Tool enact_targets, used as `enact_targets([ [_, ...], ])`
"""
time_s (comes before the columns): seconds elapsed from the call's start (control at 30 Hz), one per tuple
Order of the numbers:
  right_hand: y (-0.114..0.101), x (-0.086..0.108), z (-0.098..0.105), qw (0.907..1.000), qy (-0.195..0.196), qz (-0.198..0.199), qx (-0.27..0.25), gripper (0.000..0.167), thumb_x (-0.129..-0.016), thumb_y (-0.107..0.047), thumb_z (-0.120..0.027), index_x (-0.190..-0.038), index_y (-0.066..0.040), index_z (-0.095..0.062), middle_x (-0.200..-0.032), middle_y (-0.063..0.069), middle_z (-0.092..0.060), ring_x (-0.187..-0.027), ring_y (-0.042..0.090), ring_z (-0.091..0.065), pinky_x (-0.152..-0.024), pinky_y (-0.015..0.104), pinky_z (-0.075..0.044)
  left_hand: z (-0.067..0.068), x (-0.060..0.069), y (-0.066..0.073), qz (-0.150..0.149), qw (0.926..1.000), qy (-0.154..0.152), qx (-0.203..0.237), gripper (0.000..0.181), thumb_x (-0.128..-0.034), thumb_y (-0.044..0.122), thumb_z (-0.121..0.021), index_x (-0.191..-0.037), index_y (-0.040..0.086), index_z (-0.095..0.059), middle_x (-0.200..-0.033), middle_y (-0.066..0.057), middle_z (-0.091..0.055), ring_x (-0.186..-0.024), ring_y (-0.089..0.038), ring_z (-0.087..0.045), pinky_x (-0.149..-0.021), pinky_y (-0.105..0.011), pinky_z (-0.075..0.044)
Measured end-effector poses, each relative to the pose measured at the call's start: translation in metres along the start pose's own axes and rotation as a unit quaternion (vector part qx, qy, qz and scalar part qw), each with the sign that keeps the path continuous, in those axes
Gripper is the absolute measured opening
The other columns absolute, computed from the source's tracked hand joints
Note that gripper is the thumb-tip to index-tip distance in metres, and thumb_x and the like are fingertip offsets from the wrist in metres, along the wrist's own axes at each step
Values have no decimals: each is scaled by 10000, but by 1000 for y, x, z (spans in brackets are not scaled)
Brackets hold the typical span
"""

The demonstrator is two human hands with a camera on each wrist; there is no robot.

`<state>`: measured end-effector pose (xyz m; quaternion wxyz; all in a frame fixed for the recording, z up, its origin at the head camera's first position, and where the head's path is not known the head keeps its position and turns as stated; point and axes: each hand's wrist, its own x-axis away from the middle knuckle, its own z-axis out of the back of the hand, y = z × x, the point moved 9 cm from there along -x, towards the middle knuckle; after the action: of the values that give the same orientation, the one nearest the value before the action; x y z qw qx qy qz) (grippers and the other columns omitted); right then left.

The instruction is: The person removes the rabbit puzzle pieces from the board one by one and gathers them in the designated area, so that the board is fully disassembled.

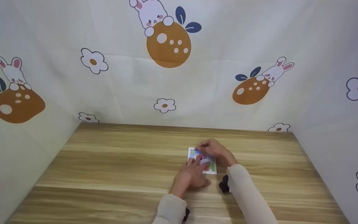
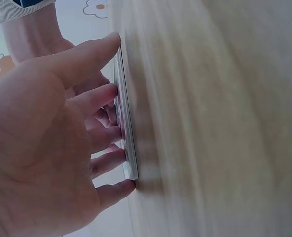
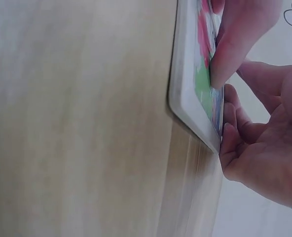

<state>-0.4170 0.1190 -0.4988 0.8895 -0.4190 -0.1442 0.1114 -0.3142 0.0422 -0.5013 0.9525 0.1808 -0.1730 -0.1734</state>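
A small flat picture board (image 1: pixel 212 167) with a white border and a colourful cartoon animal lies on the wooden table. My left hand (image 1: pixel 192 175) rests over its near left part, fingers spread and fairly straight, the tips touching the picture. At the far edge of the board is my right hand (image 1: pixel 215 149), its fingers bent against the top side. In the right wrist view, the right hand's curled fingers (image 3: pixel 235 123) meet the board's edge. Whether they pinch the board or a part of it is hidden. The left wrist view shows the board edge-on, low against the tabletop.
The wood-grained table (image 1: pixel 110 161) spreads around the board on all sides. A pale cloth (image 1: pixel 123 87) printed with rabbits, oranges and flowers hangs behind it and at both sides. Black devices, one (image 1: pixel 224 184) at the right wrist, sit under both sleeves.
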Motion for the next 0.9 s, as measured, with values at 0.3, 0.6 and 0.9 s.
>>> enact_targets([
  [0.3, 3, 3, 2, 9990, -10, -400, -182, 188, -995, -149, -597, -1041, -139, -779, -1121, 37, -740, -1100, 219, -627, -1100, 503, -432, -1, 1, 0, 130, 9998, -162, -51, 752, -872, 474, -715, -1537, 332, -395, -1688, -49, -198, -1529, -307, -221, -1267, -510, -175],
  [0.6, -2, 0, -1, 9996, 115, -219, -149, 138, -957, -101, -662, -1016, -111, -786, -1036, 43, -754, -958, 182, -644, -904, 352, -525, -3, 2, 1, 98, 9998, -191, -50, 767, -879, 478, -708, -1549, 306, -377, -1696, -52, -166, -1541, -296, -193, -1266, -520, -167],
  [0.9, -12, 0, -3, 9986, 434, 69, -302, 125, -914, -25, -683, -1007, -26, -767, -975, 103, -753, -812, 127, -618, -705, 211, -486, -4, 3, -1, 96, 9997, -199, -108, 777, -883, 479, -711, -1556, 320, -357, -1697, -63, -151, -1543, -302, -180, -1257, -534, -195],
])
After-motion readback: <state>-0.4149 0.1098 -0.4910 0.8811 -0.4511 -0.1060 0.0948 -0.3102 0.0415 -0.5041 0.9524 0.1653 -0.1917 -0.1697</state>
